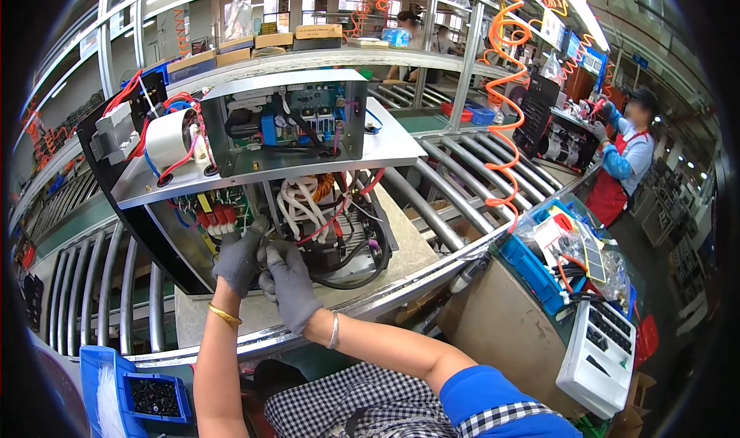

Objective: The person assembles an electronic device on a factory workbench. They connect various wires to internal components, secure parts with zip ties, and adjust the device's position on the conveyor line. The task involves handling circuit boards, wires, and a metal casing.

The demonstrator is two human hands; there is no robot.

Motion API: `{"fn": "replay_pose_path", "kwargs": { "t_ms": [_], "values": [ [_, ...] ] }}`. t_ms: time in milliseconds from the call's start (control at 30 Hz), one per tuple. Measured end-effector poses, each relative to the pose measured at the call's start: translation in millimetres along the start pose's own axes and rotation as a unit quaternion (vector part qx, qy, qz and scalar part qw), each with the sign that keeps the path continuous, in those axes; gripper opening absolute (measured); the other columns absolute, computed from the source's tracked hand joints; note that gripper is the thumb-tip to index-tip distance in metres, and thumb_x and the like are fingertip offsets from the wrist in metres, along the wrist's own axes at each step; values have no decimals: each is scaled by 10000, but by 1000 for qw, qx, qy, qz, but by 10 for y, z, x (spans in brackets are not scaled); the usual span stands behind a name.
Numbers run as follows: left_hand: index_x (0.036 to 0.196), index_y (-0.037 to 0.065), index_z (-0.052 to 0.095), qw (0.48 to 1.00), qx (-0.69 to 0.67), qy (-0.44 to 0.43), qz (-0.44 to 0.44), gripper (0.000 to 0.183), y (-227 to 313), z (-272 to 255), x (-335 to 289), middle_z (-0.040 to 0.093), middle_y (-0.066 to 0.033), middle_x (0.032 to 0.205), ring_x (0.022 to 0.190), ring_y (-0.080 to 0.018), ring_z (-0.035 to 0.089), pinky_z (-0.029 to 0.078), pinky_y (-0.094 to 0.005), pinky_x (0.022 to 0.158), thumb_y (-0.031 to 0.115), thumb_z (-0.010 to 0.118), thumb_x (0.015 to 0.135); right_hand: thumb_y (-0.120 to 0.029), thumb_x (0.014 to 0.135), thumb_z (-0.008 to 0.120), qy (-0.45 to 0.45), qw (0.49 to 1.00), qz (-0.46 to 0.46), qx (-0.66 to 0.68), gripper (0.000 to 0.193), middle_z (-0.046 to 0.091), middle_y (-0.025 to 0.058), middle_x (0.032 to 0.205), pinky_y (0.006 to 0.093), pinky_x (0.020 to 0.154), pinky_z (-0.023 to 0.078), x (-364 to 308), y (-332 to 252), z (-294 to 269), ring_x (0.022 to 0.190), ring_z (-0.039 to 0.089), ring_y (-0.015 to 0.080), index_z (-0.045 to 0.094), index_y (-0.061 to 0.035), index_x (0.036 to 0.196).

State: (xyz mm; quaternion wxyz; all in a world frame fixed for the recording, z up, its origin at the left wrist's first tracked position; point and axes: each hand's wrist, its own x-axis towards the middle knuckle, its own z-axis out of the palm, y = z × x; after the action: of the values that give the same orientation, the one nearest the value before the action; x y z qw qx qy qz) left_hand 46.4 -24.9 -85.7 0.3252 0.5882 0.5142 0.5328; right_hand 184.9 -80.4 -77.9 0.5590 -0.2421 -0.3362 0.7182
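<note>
An open metal electrical unit (239, 194) stands in front of me, with wiring and circuit boards showing on two levels. Both my hands wear grey gloves and reach into its lower bay. My left hand (239, 262) has its fingers pressed together beside the red-sleeved cable ends (220, 217). Close by on its right, my right hand (291, 285) is closed, its fingertips meeting near the left hand's. Whatever the fingers pinch is too small or hidden to make out. Thick white cables (299, 207) and a copper coil (320, 184) sit just beyond the right hand.
The unit rests on a board (401, 265) over a roller conveyor (447, 199). An orange coiled hose (505, 145) hangs at right, above a power screwdriver (470, 272). Blue bins (532, 265), a white foam tray (597, 361) and a screw box (156, 397) stand nearby. A co-worker (628, 157) works farther right.
</note>
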Motion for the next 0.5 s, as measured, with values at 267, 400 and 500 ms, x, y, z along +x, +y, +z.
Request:
{"fn": "replay_pose_path", "kwargs": {
  "t_ms": [267, 400, 500],
  "values": [
    [1115, 13, 653, 992, -103, 11, -76, 267, 355, 155, -120, 693, -64, 924, 719, -128, 623, 486, -272, 602, 219, 669, 946, -238, 1046, 544, -74, 993, -22, -91, 158, 626, -5, 957, 219, 513, 420, 3, -253, -247, 642, 520, 59, 531, -112, 1141],
    [1016, 29, 672, 997, -53, 29, -57, 225, 404, 166, -158, 668, -23, 813, 654, -90, 581, 421, -234, 540, 245, 660, 952, -213, 1024, 573, -85, 986, -34, -137, 192, 596, 1, 881, 237, 516, 435, -98, -393, -477, 617, 524, 69, 556, -84, 1165],
    [941, 51, 667, 995, -60, 27, -75, 209, 359, 115, -195, 602, 27, 698, 557, -50, 490, 346, -229, 486, 258, 650, 962, -200, 1017, 574, -80, 976, -41, -200, 217, 606, 10, 896, 233, 550, 441, -255, -546, -740, 630, 526, 70, 566, -67, 1188]
  ]
}}
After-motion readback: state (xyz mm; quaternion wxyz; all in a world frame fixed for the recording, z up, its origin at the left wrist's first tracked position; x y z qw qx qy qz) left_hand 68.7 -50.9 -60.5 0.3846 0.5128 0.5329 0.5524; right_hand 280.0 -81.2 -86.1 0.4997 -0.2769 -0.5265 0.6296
